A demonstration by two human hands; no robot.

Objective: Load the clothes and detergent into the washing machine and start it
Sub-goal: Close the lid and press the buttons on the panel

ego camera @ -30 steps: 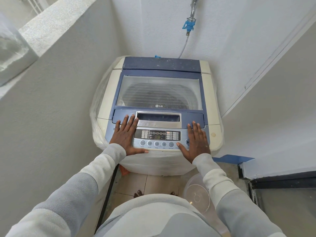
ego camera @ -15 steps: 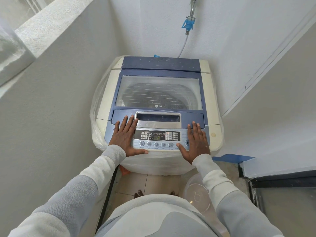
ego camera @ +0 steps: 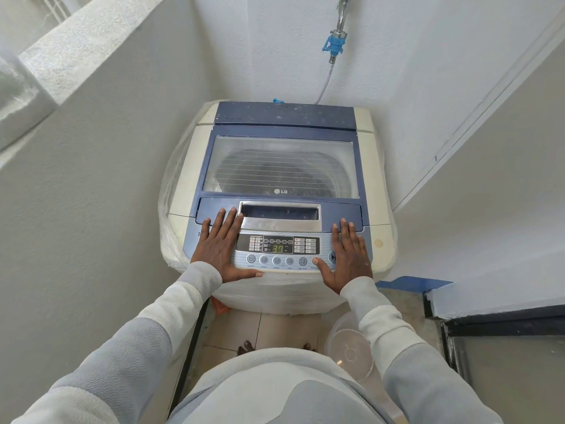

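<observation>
With the washing machine (ego camera: 276,191) lid shut and its display (ego camera: 278,248) lit, loading looks finished; left hand (ego camera: 220,249) and right hand (ego camera: 347,255) lie flat, empty, beside the control panel (ego camera: 282,260).

The washing machine (ego camera: 276,191), a cream top-loader with a blue top, stands upright in a wall corner with its clear-windowed lid (ego camera: 281,166) shut. Dark clothes (ego camera: 284,172) show dimly through the window. Its front control panel (ego camera: 278,250) displays a green 37.

A home laundry nook; washing machine (ego camera: 281,185) between plastered walls; wall tap (ego camera: 335,45) above.
</observation>
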